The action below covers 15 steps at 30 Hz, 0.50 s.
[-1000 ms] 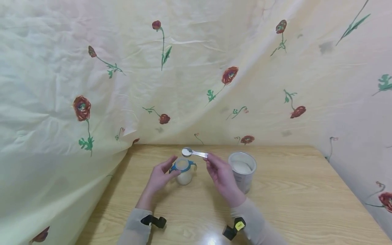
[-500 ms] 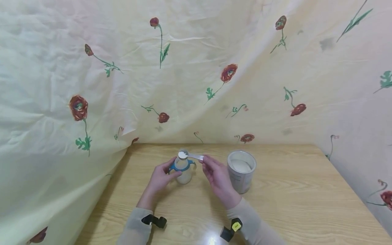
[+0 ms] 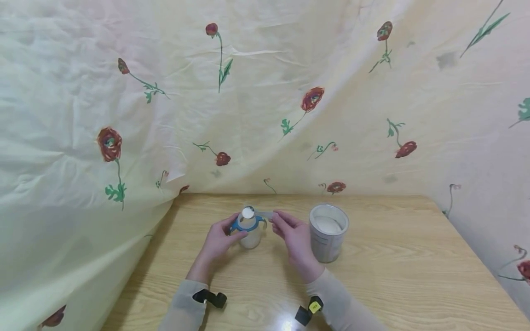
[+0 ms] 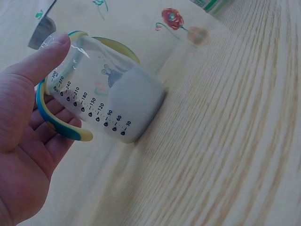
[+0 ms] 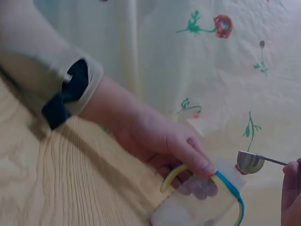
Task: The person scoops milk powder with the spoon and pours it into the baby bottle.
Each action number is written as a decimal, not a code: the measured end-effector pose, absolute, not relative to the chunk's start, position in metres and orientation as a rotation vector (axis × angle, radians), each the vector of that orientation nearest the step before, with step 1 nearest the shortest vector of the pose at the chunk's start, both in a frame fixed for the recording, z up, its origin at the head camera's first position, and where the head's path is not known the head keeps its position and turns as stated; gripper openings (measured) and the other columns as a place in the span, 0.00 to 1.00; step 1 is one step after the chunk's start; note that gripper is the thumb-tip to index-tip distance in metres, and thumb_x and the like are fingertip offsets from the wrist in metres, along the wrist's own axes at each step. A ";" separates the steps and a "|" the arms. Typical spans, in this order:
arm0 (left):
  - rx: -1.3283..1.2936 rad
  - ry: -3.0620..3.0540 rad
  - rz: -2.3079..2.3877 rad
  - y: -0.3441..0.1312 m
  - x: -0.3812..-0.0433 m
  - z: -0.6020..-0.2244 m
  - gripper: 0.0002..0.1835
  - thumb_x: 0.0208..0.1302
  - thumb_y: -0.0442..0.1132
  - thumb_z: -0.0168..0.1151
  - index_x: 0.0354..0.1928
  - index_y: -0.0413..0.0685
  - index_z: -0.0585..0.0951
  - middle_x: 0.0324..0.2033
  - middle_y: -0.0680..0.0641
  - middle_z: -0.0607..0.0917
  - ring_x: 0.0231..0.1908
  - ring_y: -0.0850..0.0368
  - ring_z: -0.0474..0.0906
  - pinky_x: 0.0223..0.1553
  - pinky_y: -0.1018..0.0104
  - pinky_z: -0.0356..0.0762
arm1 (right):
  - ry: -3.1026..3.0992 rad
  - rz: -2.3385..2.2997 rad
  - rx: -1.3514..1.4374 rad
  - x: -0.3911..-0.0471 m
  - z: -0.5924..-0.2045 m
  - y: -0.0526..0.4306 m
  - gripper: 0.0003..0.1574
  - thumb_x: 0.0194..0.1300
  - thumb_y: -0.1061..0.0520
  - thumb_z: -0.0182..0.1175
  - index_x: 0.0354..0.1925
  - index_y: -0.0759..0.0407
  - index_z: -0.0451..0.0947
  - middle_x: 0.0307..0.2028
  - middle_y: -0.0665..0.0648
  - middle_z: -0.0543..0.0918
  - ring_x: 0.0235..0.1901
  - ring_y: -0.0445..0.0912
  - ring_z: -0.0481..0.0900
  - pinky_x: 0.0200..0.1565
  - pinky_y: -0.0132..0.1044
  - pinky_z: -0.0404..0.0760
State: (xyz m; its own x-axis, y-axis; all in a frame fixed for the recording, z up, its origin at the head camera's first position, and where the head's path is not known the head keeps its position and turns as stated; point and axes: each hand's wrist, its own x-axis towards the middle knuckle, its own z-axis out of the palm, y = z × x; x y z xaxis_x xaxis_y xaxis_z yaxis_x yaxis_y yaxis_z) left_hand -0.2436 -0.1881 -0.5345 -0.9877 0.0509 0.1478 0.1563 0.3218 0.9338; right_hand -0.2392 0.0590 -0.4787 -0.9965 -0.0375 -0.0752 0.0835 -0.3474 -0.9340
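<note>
A clear baby bottle [image 3: 250, 240] with a blue collar and two curved handles stands upright on the table. Whitish contents fill its lower part in the left wrist view, beside a printed scale. My left hand [image 3: 218, 236] holds it near the collar, thumb on one side and fingers on the other. Over the bottle's mouth is a metal measuring spoon [image 5: 250, 162], its bowl showing white from above. My right hand [image 3: 295, 236] pinches the end of the spoon's handle; in the right wrist view only a bit of that hand shows at the edge.
An open can [image 3: 329, 241] of white powder stands to the right of my right hand. The wooden table [image 3: 406, 257] reaches to a flowered cloth [image 3: 256, 115] hanging behind and on the left. Each wrist bears a black strapped device.
My right hand has moved slightly left, bringing the spoon from behind the bottle's rim to over its mouth. The left hand has stayed on the bottle.
</note>
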 end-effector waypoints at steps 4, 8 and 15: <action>-0.188 -2.483 -1.771 -0.188 -0.245 -0.535 0.36 0.65 0.49 0.79 0.73 0.53 0.79 0.70 0.48 0.81 0.73 0.44 0.73 0.75 0.42 0.66 | 1.967 -2.469 -0.056 -0.240 -0.484 0.058 0.17 0.74 0.61 0.68 0.57 0.69 0.85 0.48 0.62 0.91 0.41 0.46 0.89 0.48 0.35 0.90; -0.171 -2.488 -1.773 -0.188 -0.245 -0.535 0.37 0.63 0.51 0.80 0.73 0.55 0.80 0.70 0.49 0.81 0.72 0.45 0.73 0.75 0.42 0.67 | 2.210 -2.381 -0.170 -0.238 -0.487 0.056 0.13 0.73 0.60 0.70 0.53 0.63 0.89 0.44 0.60 0.92 0.39 0.51 0.91 0.45 0.34 0.90; -0.204 -2.486 -1.763 -0.188 -0.244 -0.534 0.36 0.64 0.49 0.80 0.73 0.53 0.80 0.70 0.48 0.80 0.73 0.43 0.72 0.75 0.40 0.66 | 2.467 -2.329 -0.479 -0.234 -0.493 0.053 0.10 0.71 0.61 0.72 0.50 0.60 0.91 0.39 0.56 0.93 0.36 0.57 0.91 0.39 0.32 0.90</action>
State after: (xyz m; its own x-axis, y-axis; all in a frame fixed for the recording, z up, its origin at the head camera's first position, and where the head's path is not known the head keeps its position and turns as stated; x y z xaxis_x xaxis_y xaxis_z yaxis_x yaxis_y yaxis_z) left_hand -0.2438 -0.1875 -0.5339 -0.9874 0.0584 0.1474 0.1584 0.3261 0.9320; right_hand -0.2341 0.0532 -0.4934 -0.9213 -0.0063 0.3888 -0.3885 0.0562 -0.9197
